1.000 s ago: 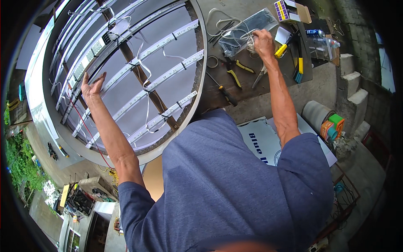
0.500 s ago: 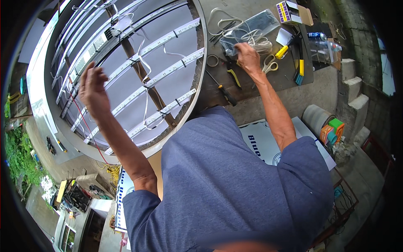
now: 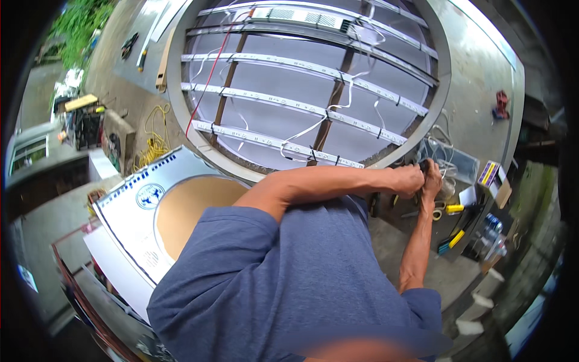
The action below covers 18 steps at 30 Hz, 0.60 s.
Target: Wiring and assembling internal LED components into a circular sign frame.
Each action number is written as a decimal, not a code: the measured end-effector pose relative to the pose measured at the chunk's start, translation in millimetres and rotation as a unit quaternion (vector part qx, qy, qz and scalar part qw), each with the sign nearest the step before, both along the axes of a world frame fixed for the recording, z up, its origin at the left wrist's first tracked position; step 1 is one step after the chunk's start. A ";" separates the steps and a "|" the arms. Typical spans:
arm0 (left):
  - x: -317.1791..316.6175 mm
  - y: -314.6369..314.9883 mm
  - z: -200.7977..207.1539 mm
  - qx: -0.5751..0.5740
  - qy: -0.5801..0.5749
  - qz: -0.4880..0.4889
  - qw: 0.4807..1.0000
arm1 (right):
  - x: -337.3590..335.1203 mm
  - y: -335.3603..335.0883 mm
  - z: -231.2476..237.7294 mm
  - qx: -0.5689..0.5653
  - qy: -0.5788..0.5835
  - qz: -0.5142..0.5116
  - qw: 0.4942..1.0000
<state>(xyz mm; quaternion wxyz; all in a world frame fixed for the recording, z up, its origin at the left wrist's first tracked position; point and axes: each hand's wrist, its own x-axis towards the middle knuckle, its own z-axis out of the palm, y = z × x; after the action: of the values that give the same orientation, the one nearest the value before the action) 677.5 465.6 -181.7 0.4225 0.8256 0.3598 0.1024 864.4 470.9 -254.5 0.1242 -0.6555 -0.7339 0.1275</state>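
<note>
My left hand (image 3: pixel 408 181) reaches across in front of me, its fingers curled closed. It meets my right hand (image 3: pixel 432 182), which is also closed, with a small dark thing (image 3: pixel 424 164) at its fingertips that I cannot make out. Both are just off the lower right rim of a round metal frame (image 3: pixel 443 45). White light strips (image 3: pixel 265 99) run across the frame, with a white perforated power box (image 3: pixel 298 17) and a red wire (image 3: pixel 211 72). Beside my right hand lie a clear plastic bag (image 3: pixel 463 166) and scissors (image 3: pixel 438 211).
A yellow cutter (image 3: pixel 455 209), a yellow-and-black tool (image 3: pixel 456 238) and a small purple-and-yellow box (image 3: pixel 489 173) lie to the right. At left sit a white printed sheet (image 3: pixel 123 208) with a tan disc (image 3: pixel 193 208), and a yellow cord (image 3: pixel 155 142).
My left hand has swung from above the round frame to the right, meeting my right hand. My right hand has lifted from the plastic bag. The whole view has turned.
</note>
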 end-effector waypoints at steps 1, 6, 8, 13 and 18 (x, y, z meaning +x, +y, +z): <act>7.0 3.5 -12.3 0.038 0.058 -0.034 0.997 | -11.1 5.5 10.2 -0.005 -0.026 0.022 0.999; 16.2 4.9 -14.7 -0.045 0.128 0.027 0.990 | -13.5 15.7 11.2 0.042 -0.107 0.096 0.989; 19.7 4.9 -17.8 -0.056 0.174 0.026 0.983 | -9.7 17.5 9.5 0.056 -0.103 0.113 0.987; 54.5 -2.3 -91.4 -0.037 0.127 0.184 0.974 | 4.1 22.4 9.6 0.097 -0.177 0.233 0.951; 77.1 -5.0 -165.6 0.108 0.288 0.221 0.925 | 3.8 45.3 16.9 0.030 -0.181 0.328 0.927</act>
<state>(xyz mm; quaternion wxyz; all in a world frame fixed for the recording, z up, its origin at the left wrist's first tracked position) 754.5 460.7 -347.3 0.1759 0.7594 0.6264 -0.0106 868.2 516.2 -237.6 -0.0401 -0.3860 -0.9214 0.0179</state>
